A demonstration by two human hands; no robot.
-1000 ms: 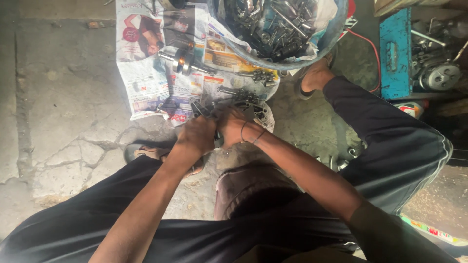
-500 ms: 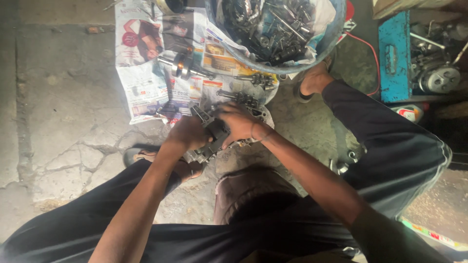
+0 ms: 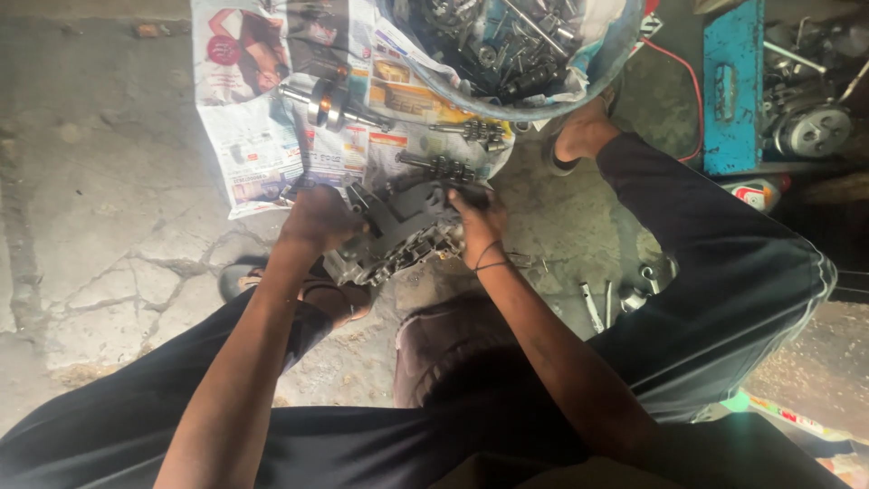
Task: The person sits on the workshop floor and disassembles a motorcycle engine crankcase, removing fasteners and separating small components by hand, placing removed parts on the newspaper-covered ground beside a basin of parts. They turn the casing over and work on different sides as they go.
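A seated person is seen from above, legs in dark trousers spread over a cracked concrete floor. A grey metal engine casing [image 3: 398, 231] is held between the knees, just above the floor and at the near edge of a spread newspaper [image 3: 262, 136]. The left hand [image 3: 319, 217] is closed around the casing's left side; the right hand [image 3: 475, 217] is wrapped over its right edge, fingers curled tight. Both grips are firm and full.

As a judgement, the work is partway through: the casing is stripped of its shafts, which lie apart on the paper, and many loose parts are still unsorted.

Counted: 1 casing in hand. 1 crankshaft [image 3: 330, 101] lies on the newspaper above it. 2 geared shafts [image 3: 439, 166] are laid near the casing's far edge. 1 round basin [image 3: 625, 41], lined with paper and heaped with too many metal parts to count, sits at the top. 1 blue metal box [image 3: 729, 91] stands at the right. A few small tools [image 3: 593, 308], perhaps 3, lie on the floor by the right knee.
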